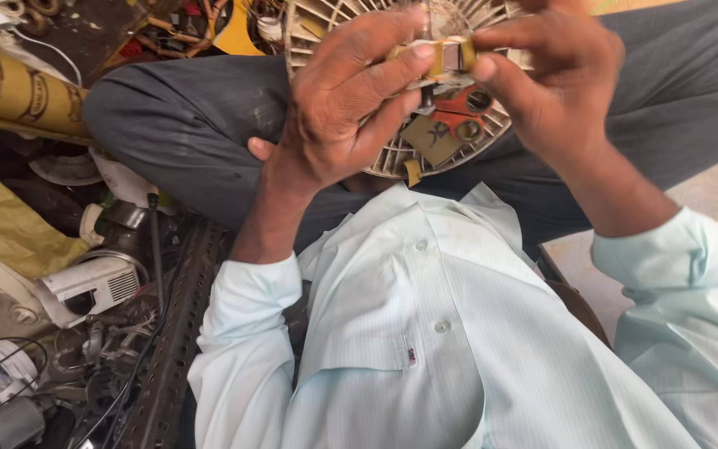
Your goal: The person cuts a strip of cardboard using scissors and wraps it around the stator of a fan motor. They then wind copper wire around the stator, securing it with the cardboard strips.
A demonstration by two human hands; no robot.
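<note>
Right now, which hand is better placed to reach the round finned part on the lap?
Probably the left hand: it lies across the round finned part, while the right hand pinches the small yellow piece above it.

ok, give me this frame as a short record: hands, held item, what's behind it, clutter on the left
left hand: fingertips pinch the left end of the small part
right hand: fingertips pinch its right end
small part: yellowish with a metal piece, held between both hands
ribbed round housing: pale, behind the part, resting on the lap
trousers: dark grey
shirt: pale, buttoned
left clutter: perforated metal bar, white casing, wires
</note>
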